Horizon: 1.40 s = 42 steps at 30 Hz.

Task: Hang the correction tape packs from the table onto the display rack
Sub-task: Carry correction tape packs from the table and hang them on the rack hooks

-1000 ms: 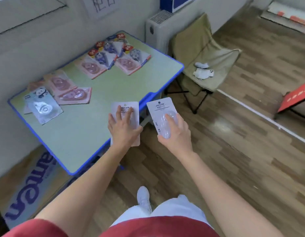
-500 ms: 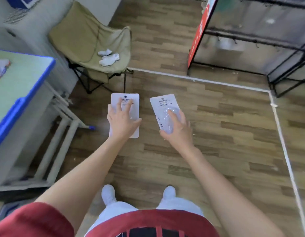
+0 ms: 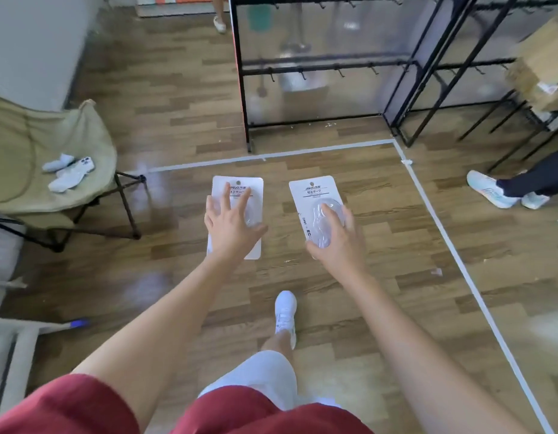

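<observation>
My left hand [image 3: 230, 227] grips a white correction tape pack [image 3: 238, 187] from the front, fingers spread over its clear blister. A second white correction tape pack [image 3: 312, 191] is in my right hand [image 3: 338, 236], whose fingers wrap its blister. Both packs are held out over the wooden floor, hang holes at the top. The black display rack [image 3: 327, 62] stands ahead, beyond a white floor line, with rows of bare hooks on its bars. The table is out of view.
A green folding chair [image 3: 52, 158] with a phone and white cloths stands at the left. A second black rack [image 3: 459, 67] and cardboard boxes [image 3: 543, 64] are at the right. Another person's feet [image 3: 503, 191] show at the right edge, and one more foot at the top.
The view has swung from the table, past the chair, to the display rack. Both hands still hold their packs out in front. The rack is now closer and more centred.
</observation>
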Tool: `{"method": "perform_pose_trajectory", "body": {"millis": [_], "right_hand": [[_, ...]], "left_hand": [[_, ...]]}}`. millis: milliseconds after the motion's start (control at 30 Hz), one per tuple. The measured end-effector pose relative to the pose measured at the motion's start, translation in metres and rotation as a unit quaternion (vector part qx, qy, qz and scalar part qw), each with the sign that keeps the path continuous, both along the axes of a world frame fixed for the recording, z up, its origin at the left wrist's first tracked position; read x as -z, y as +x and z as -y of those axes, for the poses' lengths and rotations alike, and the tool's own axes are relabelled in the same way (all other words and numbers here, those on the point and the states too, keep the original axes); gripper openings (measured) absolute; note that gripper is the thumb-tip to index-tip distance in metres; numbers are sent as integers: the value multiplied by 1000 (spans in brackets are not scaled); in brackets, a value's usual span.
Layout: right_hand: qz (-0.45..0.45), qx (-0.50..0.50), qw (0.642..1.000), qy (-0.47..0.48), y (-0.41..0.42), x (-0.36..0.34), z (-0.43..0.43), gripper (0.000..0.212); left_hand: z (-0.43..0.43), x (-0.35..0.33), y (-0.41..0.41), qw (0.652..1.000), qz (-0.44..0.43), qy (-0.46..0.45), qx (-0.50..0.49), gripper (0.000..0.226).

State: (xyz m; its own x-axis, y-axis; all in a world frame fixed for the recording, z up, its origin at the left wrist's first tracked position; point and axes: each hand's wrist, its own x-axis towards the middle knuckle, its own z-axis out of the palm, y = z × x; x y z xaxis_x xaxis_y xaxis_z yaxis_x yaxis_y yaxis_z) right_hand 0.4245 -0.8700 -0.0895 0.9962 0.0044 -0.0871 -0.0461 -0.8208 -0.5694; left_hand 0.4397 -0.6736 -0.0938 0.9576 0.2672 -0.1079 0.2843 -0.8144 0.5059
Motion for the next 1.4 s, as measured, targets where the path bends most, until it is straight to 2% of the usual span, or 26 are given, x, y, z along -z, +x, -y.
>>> {"method": "perform_pose_trajectory", "body": {"millis": [500,933,1133,1400], "right_hand": [[69,49,996,-12,290,-43,140,76],[142,-6,990,-5,553,-64,275,75],[177,-33,984,-12,649,-76,307,73],[239,-23,970,32,775,-82,323,72]], "left_hand": [[139,-46,310,996,81,-6,37,73],[264,-63,542,990,139,-7,-33,74],[295,-74,625,988,146,-3,-54,74],[316,-86,754,986,160,2,-39,73]]}}
